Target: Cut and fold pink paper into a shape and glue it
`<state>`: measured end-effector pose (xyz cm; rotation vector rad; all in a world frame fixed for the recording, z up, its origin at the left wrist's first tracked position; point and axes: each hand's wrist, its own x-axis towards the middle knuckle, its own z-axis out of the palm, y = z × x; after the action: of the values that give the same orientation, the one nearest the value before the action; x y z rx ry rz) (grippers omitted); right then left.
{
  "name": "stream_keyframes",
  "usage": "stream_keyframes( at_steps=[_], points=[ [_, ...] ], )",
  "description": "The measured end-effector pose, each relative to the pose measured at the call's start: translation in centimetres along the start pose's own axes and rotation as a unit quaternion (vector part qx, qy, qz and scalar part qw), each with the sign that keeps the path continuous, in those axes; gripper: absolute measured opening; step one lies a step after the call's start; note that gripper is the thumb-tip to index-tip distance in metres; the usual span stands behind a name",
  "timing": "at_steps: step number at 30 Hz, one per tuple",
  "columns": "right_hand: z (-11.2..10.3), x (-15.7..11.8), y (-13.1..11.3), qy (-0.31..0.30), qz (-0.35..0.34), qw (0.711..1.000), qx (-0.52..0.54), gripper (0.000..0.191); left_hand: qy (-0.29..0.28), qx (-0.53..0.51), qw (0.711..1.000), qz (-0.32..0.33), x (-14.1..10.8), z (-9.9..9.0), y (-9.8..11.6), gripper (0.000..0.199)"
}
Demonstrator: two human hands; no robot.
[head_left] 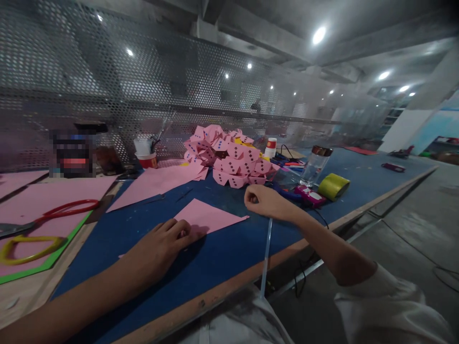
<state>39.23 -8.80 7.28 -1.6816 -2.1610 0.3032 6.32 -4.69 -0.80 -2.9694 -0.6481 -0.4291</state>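
Where a blue tabletop [215, 258] spreads out, a heap of spotted, folded pink papers [236, 167] stands toward its far side. Nearer lies a flat pink paper triangle [201, 213], with the left hand [161, 246] resting over its left end; I cannot tell whether thumb and fingers meet. The right hand [267, 201] curls into a loose fist just beside the triangle's right tip, near a clear bottle [311, 168].
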Motion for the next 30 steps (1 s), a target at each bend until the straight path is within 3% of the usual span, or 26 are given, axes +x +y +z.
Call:
stream_keyframes(
  at_steps=[2, 5, 12, 18, 30],
  points=[
    [-0.3, 0.6, -1.2, 0.006, -0.062, 0.997, 0.050, 0.006, 0.000, -0.005, 1.000, -0.004, 0.0, 0.0, 0.1, 0.062],
    [0.6, 2.0, -3.0, -0.073, -0.146, 0.979, 0.121, 0.011, -0.002, -0.019, 1.000, -0.023, 0.0, -0.2, 0.4, 0.065],
    [5.3, 4.8, -3.9, -0.195, -0.204, 0.955, 0.097, 0.015, -0.007, -0.092, 0.990, -0.110, 0.4, -1.2, 1.4, 0.046],
    [6.7, 4.7, -3.5, -0.170, -0.185, 0.963, 0.103, 0.013, 0.012, -0.132, 0.969, -0.210, 2.4, -1.2, 2.2, 0.018],
    [7.6, 4.6, -3.1, -0.135, -0.194, 0.967, 0.091, 0.008, -0.018, -0.052, 0.940, -0.336, 5.0, -1.2, 3.4, 0.015]
  ],
)
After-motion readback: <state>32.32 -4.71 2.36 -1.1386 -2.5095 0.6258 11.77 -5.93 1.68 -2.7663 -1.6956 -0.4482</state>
